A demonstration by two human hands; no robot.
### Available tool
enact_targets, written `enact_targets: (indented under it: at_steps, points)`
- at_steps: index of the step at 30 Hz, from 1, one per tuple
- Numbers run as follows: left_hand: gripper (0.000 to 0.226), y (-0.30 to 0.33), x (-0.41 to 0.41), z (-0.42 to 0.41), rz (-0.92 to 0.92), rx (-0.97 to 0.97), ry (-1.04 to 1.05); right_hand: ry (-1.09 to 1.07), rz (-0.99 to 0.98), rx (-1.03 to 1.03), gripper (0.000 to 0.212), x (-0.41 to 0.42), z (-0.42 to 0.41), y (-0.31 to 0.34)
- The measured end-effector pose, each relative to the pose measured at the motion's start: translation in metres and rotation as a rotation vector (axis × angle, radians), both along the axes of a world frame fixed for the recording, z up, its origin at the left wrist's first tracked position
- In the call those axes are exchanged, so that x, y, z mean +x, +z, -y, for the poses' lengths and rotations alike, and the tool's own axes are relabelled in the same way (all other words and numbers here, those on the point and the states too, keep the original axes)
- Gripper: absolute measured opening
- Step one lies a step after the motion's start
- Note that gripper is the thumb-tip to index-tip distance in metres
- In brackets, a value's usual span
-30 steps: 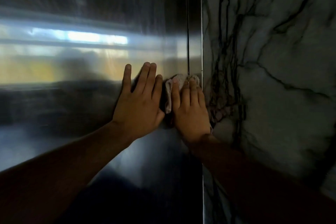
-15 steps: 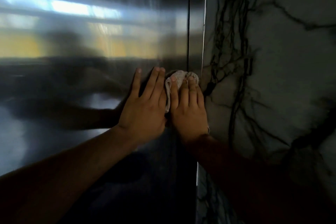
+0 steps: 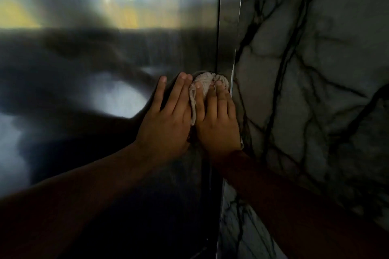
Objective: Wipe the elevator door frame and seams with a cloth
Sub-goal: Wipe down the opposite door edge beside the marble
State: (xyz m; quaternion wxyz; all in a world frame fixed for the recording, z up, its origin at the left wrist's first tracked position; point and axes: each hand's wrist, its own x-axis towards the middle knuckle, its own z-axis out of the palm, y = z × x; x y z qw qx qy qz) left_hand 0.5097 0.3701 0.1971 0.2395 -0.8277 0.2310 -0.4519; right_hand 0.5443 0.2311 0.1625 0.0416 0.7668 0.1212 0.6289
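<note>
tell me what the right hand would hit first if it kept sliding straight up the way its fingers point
Nothing soon, as far as the picture shows. The right hand presses the cloth over the seam, fingers pointing up. Above it the metal frame strip beside the marble wall runs bare to the picture's top edge.

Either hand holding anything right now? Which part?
The right hand presses a crumpled pale cloth flat against the steel frame seam, fingers over its middle. The left hand lies flat on the metal door, holding nothing.
</note>
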Motion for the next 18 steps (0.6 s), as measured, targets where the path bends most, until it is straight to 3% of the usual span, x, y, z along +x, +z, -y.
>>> enact_targets:
  at_steps: [5, 18]
  points:
    - [0.086, -0.049, -0.008, -0.002, -0.056, 0.043, 0.010, 0.003, -0.029, -0.016, 0.044, -0.007, 0.002, -0.057]
    - [0.089, -0.187, -0.032, -0.034, -0.273, 0.105, -0.084, -0.015, -0.258, -0.097, 0.049, -0.035, 0.018, -0.207]
